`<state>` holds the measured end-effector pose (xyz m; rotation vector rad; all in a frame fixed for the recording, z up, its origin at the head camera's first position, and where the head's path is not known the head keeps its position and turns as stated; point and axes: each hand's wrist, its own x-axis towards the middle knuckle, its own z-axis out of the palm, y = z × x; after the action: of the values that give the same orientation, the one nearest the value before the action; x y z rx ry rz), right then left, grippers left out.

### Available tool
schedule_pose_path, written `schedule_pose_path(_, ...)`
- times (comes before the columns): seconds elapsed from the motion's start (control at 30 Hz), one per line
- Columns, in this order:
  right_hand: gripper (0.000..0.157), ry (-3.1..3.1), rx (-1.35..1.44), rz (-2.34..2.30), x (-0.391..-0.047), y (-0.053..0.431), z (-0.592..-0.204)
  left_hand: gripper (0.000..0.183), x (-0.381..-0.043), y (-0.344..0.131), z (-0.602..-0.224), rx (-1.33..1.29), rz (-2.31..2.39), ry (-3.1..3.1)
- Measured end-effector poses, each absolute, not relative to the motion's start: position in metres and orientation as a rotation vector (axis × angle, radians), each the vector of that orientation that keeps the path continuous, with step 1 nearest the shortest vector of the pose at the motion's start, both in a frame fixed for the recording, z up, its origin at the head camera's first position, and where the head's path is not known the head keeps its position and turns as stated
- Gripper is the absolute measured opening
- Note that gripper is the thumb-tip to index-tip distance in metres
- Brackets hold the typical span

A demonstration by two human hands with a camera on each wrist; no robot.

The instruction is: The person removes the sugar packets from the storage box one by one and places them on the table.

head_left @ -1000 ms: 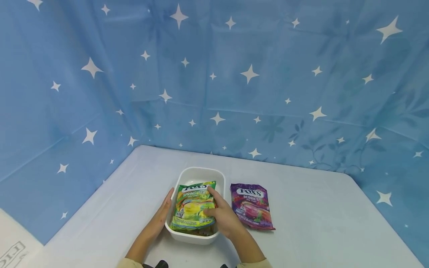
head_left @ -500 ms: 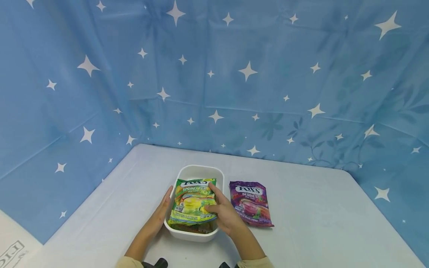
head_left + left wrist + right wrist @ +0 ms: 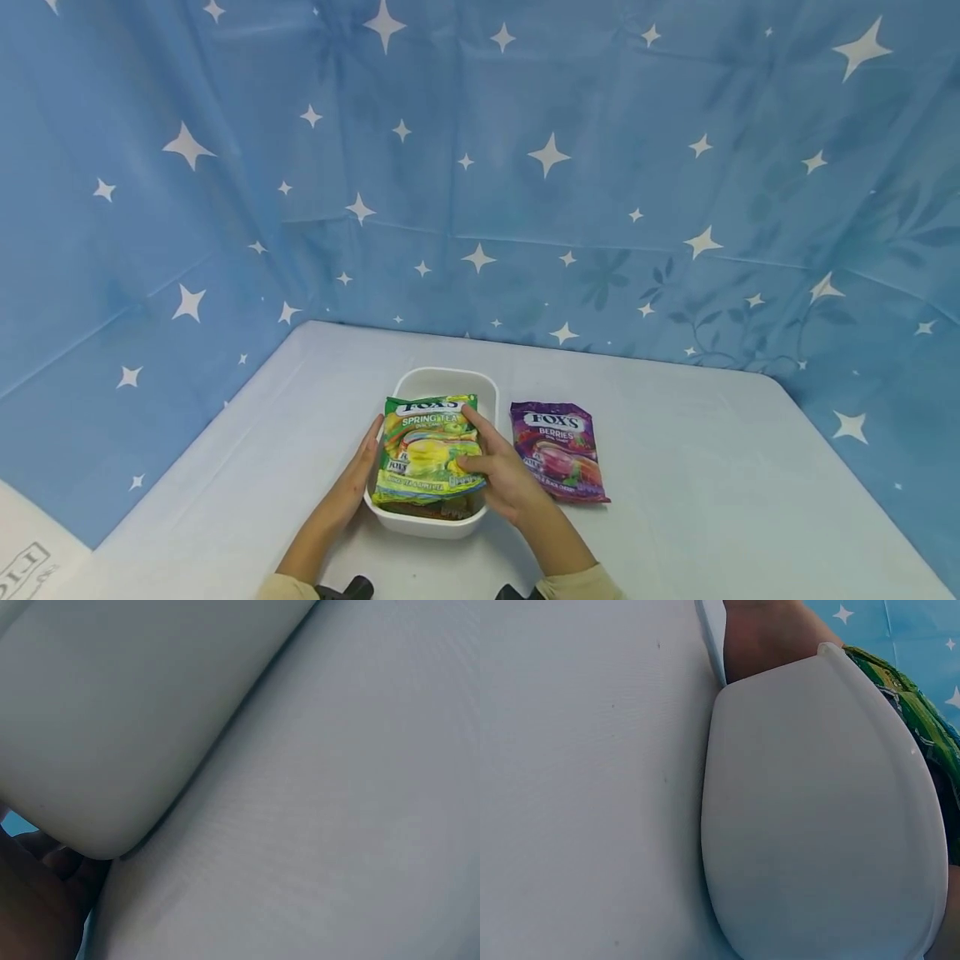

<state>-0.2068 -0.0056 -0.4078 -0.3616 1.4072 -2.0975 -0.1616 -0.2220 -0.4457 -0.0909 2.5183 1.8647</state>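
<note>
While the left hand (image 3: 354,482) is resting against the white box (image 3: 427,527), its fingers straight, perhaps to stop the box sliding, the right hand (image 3: 507,477) is pinching the green bag (image 3: 423,454) by its right edge, maybe to steady it. The green bag is lying over the box's open mouth, its long side running away from the person and its top pointing toward the blue cloth (image 3: 517,208).

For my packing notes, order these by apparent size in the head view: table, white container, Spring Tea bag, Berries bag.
1. Table
2. White container
3. Spring Tea bag and Berries bag: too alike to rank.
</note>
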Motion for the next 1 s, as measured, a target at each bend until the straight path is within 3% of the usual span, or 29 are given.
schedule_pose_path(0.43,0.073,1.238,-0.468,-2.155,-0.205,0.009,-0.411,0.058,-0.161,-0.224,-0.448,-0.075,1.853,2.530)
schedule_pose_path(1.0,0.076,1.289,-0.396,-2.170,-0.227,0.041,-0.401,0.059,-0.161,-0.225,-0.445,-0.077,1.818,2.532)
